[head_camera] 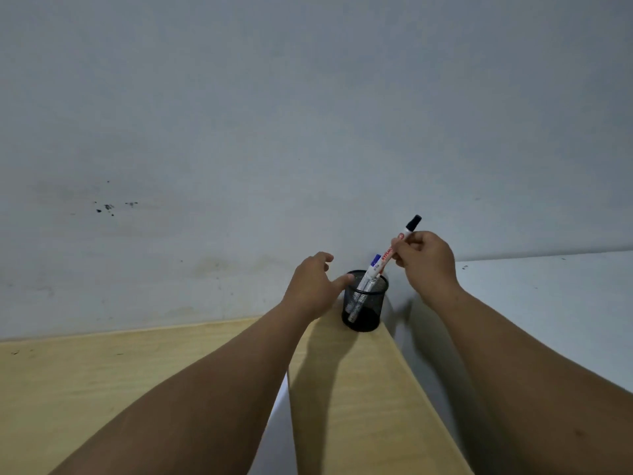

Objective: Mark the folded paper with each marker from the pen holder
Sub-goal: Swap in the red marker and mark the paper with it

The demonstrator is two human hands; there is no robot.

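Note:
A black mesh pen holder (pixel 365 311) stands at the far end of a wooden table, close to the wall. A white marker with a blue cap (pixel 371 269) leans inside it. My right hand (pixel 424 265) grips a white marker with a black cap (pixel 400 240), held tilted with its lower end over the holder's rim. My left hand (pixel 313 286) is spread open, its thumb touching the holder's left rim. A white sheet (pixel 279 430), possibly the paper, shows between my forearms; most of it is hidden.
The wooden table (pixel 68 389) runs along a grey wall (pixel 308 132) with dark smudges at the left. A white surface (pixel 548 303) lies to the right, past a narrow gap by the table's right edge.

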